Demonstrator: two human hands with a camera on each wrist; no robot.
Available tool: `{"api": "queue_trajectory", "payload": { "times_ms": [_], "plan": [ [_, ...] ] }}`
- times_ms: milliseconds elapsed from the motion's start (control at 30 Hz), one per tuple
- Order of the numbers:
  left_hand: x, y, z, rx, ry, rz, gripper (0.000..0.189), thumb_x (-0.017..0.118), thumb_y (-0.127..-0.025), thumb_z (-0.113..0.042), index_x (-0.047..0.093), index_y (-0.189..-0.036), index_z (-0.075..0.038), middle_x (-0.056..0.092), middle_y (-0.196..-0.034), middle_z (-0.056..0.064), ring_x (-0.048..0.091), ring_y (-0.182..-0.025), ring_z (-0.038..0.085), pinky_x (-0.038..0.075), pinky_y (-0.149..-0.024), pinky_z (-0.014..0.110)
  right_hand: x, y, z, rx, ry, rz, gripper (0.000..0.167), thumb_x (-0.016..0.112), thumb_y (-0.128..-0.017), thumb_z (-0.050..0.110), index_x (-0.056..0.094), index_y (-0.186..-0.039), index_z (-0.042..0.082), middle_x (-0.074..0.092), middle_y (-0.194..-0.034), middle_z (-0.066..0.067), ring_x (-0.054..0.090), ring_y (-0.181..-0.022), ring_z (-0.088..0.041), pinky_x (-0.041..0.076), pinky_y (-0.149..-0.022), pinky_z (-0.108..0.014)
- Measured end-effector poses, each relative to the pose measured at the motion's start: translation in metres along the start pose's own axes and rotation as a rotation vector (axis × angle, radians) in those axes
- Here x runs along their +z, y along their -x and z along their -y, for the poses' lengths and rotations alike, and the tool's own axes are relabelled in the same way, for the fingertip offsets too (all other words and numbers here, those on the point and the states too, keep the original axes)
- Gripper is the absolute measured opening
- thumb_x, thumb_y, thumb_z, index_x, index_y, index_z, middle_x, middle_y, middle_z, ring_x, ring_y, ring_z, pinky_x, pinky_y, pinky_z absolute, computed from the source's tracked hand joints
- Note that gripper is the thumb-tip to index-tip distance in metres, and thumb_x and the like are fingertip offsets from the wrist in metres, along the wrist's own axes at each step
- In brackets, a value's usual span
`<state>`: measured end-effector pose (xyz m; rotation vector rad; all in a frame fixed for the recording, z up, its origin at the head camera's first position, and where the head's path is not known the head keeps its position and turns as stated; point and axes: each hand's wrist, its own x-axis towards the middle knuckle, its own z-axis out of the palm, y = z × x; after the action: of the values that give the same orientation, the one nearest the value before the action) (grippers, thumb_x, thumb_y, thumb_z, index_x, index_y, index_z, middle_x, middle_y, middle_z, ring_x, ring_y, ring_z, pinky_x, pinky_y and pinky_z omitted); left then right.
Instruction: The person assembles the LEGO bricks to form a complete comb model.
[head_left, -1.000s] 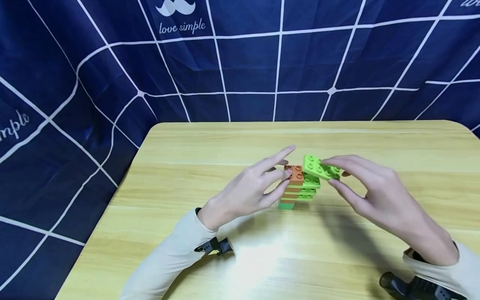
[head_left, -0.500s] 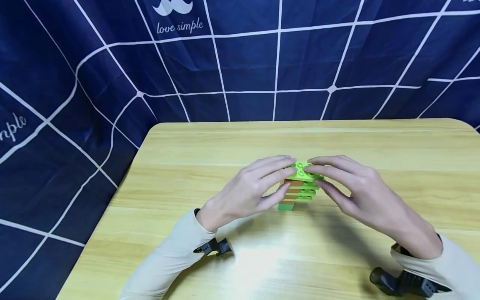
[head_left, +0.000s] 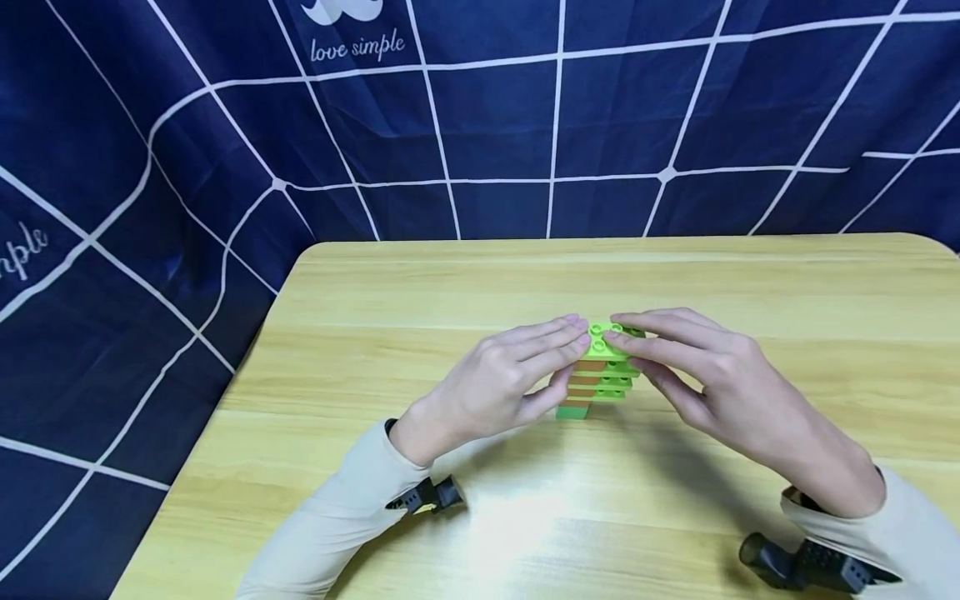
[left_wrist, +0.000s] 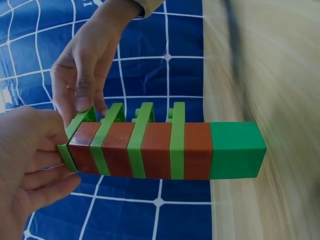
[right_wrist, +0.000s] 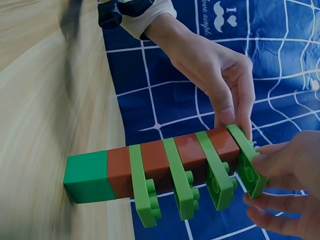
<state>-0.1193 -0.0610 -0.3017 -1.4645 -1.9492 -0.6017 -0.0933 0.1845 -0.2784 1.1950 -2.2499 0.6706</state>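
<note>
A tower of toy building bricks stands upright on the table. Its base is a dark green brick (left_wrist: 236,150), and above that orange-brown bricks (right_wrist: 154,162) alternate with lime green plates (right_wrist: 178,180) that overhang to the right. Across the top lies one more lime plate (head_left: 600,346), level with those below and close against the uppermost orange-brown brick. My left hand (head_left: 502,379) pinches its left end between thumb and fingers. On the overhanging end, my right hand (head_left: 712,375) grips with fingertips over the studs and thumb at the near edge.
The wooden table (head_left: 420,300) extends around the tower on all sides. Behind and to the left hangs a dark blue cloth (head_left: 495,125) with white grid lines. Black wrist cameras (head_left: 427,496) sit at both cuffs.
The right hand has brought the lime plate left and down from a tilted position onto the tower's top. The left fingers have shifted from the orange-brown brick to the plate's left end.
</note>
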Motion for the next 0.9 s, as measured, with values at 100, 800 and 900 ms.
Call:
{"api": "queue_trajectory", "payload": {
  "times_ms": [100,800,900],
  "plan": [
    [0.002,0.001,0.0,-0.001,0.015,-0.008,0.03,0.066,-0.083,-0.001,0.068,-0.111,0.007,0.066,-0.117,0.02,0.061,-0.115,0.027,0.043,-0.104,0.023,0.001,0.001,-0.001,-0.011,-0.004,-0.014,0.045,0.039,-0.104,0.035,0.072,-0.114,0.007,0.068,-0.111,-0.015,0.062,-0.103,-0.025,0.038,-0.103,-0.01],
    [0.005,0.003,0.003,0.007,0.021,-0.044,0.029,0.066,-0.08,0.002,0.068,-0.109,0.007,0.066,-0.117,0.02,0.06,-0.116,0.027,0.043,-0.105,0.024,0.018,0.0,0.003,-0.098,0.011,-0.192,0.042,0.044,-0.104,0.026,0.069,-0.108,-0.007,0.066,-0.114,-0.022,0.062,-0.099,-0.036,0.041,-0.105,-0.019],
    [0.006,0.003,0.002,0.0,0.01,-0.035,0.031,0.065,-0.081,0.001,0.067,-0.111,0.007,0.065,-0.118,0.02,0.059,-0.118,0.027,0.041,-0.106,0.024,0.022,0.003,0.006,-0.124,0.059,-0.193,0.044,0.045,-0.103,0.028,0.064,-0.114,-0.01,0.062,-0.122,-0.025,0.058,-0.106,-0.041,0.037,-0.111,-0.026]
  ]
}}
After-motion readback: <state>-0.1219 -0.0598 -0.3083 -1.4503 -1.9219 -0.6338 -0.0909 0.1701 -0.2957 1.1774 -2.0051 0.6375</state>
